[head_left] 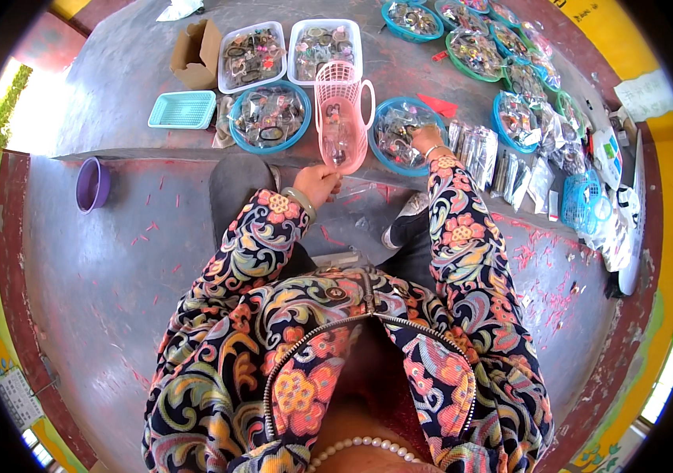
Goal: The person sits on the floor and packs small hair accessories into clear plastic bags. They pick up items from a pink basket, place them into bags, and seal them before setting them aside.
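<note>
With the pink basket [354,150] taken as the centre of the dial, its near rim at six o'clock is pinched by the fingers of the left hand [320,185]. Small clear packets [339,130] are held inside it. The right hand [425,139] is lowered into the near blue basin [399,169] at three o'clock, among more packets; whether anything is grasped there cannot be told, since the fingertips are hidden.

The pink basket is hemmed in closely. Another blue basin [267,149] is set near it at nine o'clock, with a turquoise tray [182,109] placed farther out. At twelve, part of a white tray [293,59] is covered by the basket's raised lattice end. A second white tray [223,59] and an open cardboard box [197,55] are seen towards ten.

Beyond the right hand, the way past three is crowded by a row of silvery packages [474,150], and a filled green basket [462,72] is seen at two. A purple tub [93,185] is left on the floor between eight and nine.
</note>
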`<act>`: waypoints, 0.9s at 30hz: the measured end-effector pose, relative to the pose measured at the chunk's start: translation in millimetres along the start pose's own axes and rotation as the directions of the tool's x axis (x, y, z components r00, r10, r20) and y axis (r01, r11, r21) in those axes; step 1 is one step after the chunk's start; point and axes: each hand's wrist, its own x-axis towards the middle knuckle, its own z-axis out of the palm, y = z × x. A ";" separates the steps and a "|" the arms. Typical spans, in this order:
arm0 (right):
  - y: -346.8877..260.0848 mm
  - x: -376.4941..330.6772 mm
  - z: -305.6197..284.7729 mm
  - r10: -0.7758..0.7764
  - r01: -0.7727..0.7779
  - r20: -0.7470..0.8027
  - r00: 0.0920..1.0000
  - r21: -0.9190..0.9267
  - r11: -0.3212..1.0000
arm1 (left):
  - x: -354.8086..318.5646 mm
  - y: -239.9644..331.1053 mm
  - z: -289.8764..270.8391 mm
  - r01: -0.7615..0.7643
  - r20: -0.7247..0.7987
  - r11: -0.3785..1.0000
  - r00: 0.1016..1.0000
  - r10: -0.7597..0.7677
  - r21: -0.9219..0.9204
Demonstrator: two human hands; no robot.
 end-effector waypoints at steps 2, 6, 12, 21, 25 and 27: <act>-1.8 -2.6 3.1 -0.110 0.104 -0.108 0.988 -0.064 0.993 | -0.3 0.0 -0.9 0.003 -0.001 1.000 1.000 -0.003 0.009; -13.0 -1.7 0.9 -0.065 0.064 0.047 0.997 0.028 0.998 | 0.3 -2.1 -2.0 0.010 0.009 1.000 1.000 -0.010 0.006; 4.6 21.6 35.4 -0.044 0.043 0.072 0.996 0.008 0.999 | 2.3 -1.3 2.3 0.011 0.049 1.000 0.999 -0.012 0.021; -18.9 11.0 10.3 0.047 -0.048 -0.011 0.999 -0.150 0.988 | 4.1 -6.1 -0.4 0.006 0.069 0.998 0.998 -0.010 0.059; -34.3 -12.3 -37.7 0.082 -0.087 -0.060 0.995 -0.090 0.992 | 5.0 -4.7 -1.6 -0.013 0.070 0.998 0.997 0.008 0.065; -14.4 8.2 -27.3 -0.066 0.050 -0.072 0.995 -0.200 0.978 | 4.5 -3.2 -2.1 -0.001 0.073 0.998 0.997 -0.004 0.065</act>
